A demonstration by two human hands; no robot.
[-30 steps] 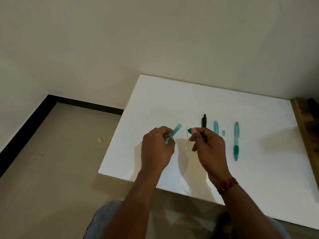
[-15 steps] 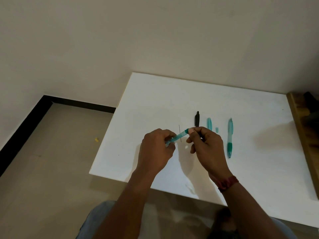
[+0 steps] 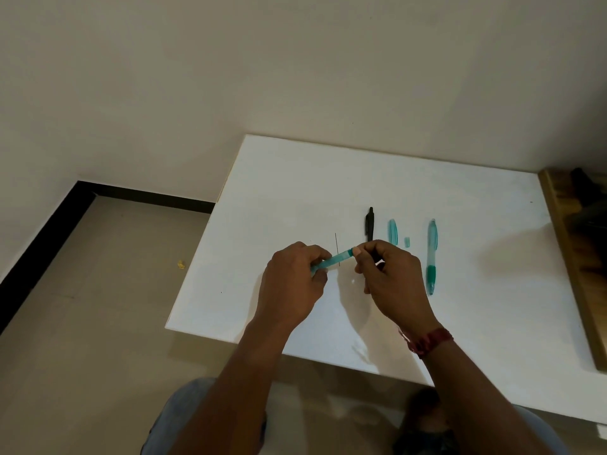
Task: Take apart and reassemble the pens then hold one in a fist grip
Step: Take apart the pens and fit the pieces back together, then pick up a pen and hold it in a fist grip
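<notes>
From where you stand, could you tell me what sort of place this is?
Likely a plain indoor room: a flat white tabletop, a bare cream wall and a beige floor edged by black skirting.

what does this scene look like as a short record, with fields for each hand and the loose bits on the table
left hand: grips the lower end of a teal barrel
right hand: pinches the barrel's upper end
barrel: tilted, held above the table
thin rod: on the table behind the barrel
black pen: on the table, near end hidden by the right hand
clip piece: teal, right of the black pen
small teal bit: beside the clip piece
whole teal pen: farthest right, untouched
</notes>
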